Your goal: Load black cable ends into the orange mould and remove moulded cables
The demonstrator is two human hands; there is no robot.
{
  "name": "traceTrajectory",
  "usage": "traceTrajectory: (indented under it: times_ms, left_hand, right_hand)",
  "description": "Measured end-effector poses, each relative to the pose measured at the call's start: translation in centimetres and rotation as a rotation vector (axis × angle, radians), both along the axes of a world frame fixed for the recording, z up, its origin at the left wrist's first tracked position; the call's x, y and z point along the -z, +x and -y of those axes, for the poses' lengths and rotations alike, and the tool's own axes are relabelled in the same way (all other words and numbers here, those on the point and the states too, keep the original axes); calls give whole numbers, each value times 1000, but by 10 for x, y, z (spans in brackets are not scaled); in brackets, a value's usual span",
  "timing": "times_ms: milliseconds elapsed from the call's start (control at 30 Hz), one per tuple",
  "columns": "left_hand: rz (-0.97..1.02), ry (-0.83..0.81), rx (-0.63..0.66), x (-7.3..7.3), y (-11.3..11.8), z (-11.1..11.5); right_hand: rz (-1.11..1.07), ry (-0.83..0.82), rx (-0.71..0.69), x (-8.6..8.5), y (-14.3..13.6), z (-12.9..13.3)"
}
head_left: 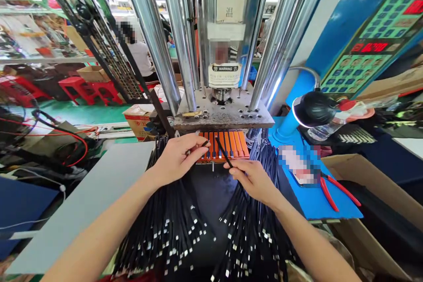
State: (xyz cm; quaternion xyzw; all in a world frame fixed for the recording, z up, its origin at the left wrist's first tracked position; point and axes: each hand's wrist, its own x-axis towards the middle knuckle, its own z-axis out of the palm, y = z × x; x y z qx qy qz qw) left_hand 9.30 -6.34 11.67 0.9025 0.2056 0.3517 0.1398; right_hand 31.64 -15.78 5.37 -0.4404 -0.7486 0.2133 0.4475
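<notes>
My left hand (178, 156) is at the left edge of an orange slotted fixture (243, 145), its thumb and fingers pinching the end of a black strap (205, 143). On the fixture's right front side, my right hand (253, 178) pinches another black strip (224, 152), which slants up and left over the slots. Dark pieces lie in several slots. Bundles of black straps with shiny metal ends hang on both sides, a left bundle (165, 224) and a right bundle (244, 229).
A steel press plate (224, 116) on chrome columns stands just above the fixture. To the right are a black lamp (313, 109), red-handled pliers (340, 189) on a blue board (313, 205) and a cardboard box (380, 185). A person (140, 55) sits behind, left.
</notes>
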Motion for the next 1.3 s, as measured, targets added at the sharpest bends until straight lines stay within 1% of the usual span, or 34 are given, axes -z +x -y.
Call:
traceTrajectory:
  times_ms: [67, 167, 233, 300, 367, 400, 433, 500, 567, 633, 700, 767, 800, 833, 867, 900, 967, 1000, 1033, 1100, 1133, 1167, 1200, 1233, 1300]
  left_hand:
    - [81, 70, 34, -22, 14, 8]
    - [122, 64, 104, -46, 34, 15]
    - [131, 4, 159, -55, 47, 17]
    - [132, -102, 223, -59, 59, 19]
    - [137, -212, 256, -60, 70, 19]
    - [149, -241, 249, -61, 76, 18]
    - [170, -241, 232, -61, 82, 16]
    - [218, -188, 189, -63, 93, 9]
    - [243, -132, 166, -68, 103, 2]
    - [242, -111, 154, -77, 113, -6]
    - [220, -103, 143, -84, 120, -12]
    - [184, -82, 150, -84, 124, -15]
    - [169, -68, 162, -80, 124, -16]
    - [165, -59, 167, -72, 123, -16]
    - [173, -56, 155, -61, 121, -16]
    - [181, -57, 117, -47, 119, -15]
    - [128, -60, 8, -11, 111, -15]
    - [30, -49, -32, 9, 107, -15]
    - [-110, -25, -20, 28, 102, -15]
    - [-383, 51, 63, 59, 96, -14]
    - [-486, 96, 105, 71, 94, -12]
    - [-555, 139, 129, 79, 92, -10]
    - [-600, 173, 134, 84, 91, -8]
    - [-629, 197, 129, 86, 91, -5]
    - [-655, 205, 101, 85, 91, -1]
  right_hand:
    - [-81, 80, 21, -8, -8, -4]
    - [-171, 151, 65, -20, -12, -7]
    - [-208, 167, 89, -26, -13, -7]
    - [-226, 158, 109, -30, -11, -5]
    - [-214, 112, 123, -26, -6, -2]
    - [-194, 69, 123, -22, -3, -1]
    - [-166, 15, 119, -17, 1, -1]
    - [-95, -95, 112, -4, 10, -2]
    - [-45, -155, 135, 6, 21, -7]
    - [-21, -156, 179, 12, 32, -17]
    - [-19, -138, 234, 15, 43, -34]
    - [-39, -122, 300, 17, 52, -54]
    - [-53, -118, 342, 19, 56, -65]
    - [-64, -118, 384, 22, 60, -76]
    - [-69, -121, 419, 24, 63, -85]
    - [-67, -126, 445, 27, 65, -94]
    - [-51, -138, 459, 30, 67, -108]
    - [-41, -147, 449, 31, 67, -112]
    - [-30, -157, 434, 31, 67, -115]
    - [-3, -180, 410, 31, 67, -118]
    - [12, -187, 399, 31, 67, -119]
    - [27, -188, 390, 31, 67, -118]
    - [40, -182, 381, 31, 68, -117]
    - [52, -176, 367, 31, 70, -116]
    - [74, -170, 342, 31, 72, -114]
